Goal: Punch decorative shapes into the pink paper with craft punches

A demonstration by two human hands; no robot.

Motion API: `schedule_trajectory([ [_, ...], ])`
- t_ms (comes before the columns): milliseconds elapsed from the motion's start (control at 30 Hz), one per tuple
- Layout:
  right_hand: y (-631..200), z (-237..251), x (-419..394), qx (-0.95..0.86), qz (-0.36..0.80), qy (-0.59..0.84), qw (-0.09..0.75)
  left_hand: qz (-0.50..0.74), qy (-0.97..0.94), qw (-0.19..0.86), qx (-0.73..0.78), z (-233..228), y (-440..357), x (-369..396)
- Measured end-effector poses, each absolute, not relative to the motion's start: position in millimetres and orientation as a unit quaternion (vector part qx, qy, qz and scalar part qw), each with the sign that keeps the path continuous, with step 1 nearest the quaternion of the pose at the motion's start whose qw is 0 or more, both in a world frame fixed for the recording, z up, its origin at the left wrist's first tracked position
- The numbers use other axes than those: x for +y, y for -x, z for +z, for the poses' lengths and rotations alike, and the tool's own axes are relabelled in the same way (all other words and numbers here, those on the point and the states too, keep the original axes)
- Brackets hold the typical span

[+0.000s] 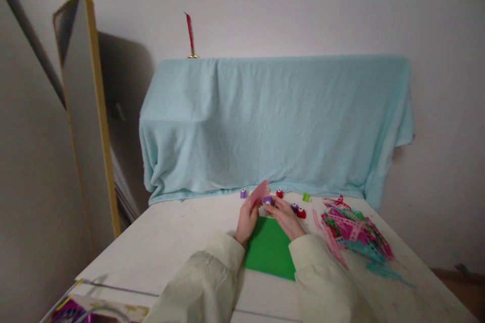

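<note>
A pale blue blanket drapes a long, box-like shape against the wall, hiding whatever lies beneath, while a gold-framed mirror leans at the left. In front, a white table serves as a craft bench: a green paper sheet lies flat just under the person's wrists, and a heap of punched pink and teal paper scraps sits pushed off to the right, apart from the working spot. Both cream sleeves reach forward. The left hand pinches a pink paper piece, holding it upright and angled, seemingly so its edge feeds into the small purple paper punch that the right hand grips between closed fingertips, raised just above the green sheet's far edge. More small punches, purple, red and green, stand in a loose row behind the hands, near enough to grab.
</note>
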State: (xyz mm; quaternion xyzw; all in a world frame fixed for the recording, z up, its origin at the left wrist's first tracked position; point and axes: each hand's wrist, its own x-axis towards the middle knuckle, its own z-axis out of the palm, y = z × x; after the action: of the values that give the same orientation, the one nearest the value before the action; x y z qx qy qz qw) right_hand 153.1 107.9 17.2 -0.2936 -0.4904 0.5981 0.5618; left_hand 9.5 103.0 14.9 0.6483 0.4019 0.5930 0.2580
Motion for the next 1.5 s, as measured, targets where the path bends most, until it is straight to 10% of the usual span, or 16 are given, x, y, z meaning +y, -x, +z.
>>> schedule_trajectory([
  [1500,-160.1,7.6,117.5,-0.415,0.61,0.308,0.601,0.555,-0.617,0.311,0.463,-6.0,-9.3,113.9],
])
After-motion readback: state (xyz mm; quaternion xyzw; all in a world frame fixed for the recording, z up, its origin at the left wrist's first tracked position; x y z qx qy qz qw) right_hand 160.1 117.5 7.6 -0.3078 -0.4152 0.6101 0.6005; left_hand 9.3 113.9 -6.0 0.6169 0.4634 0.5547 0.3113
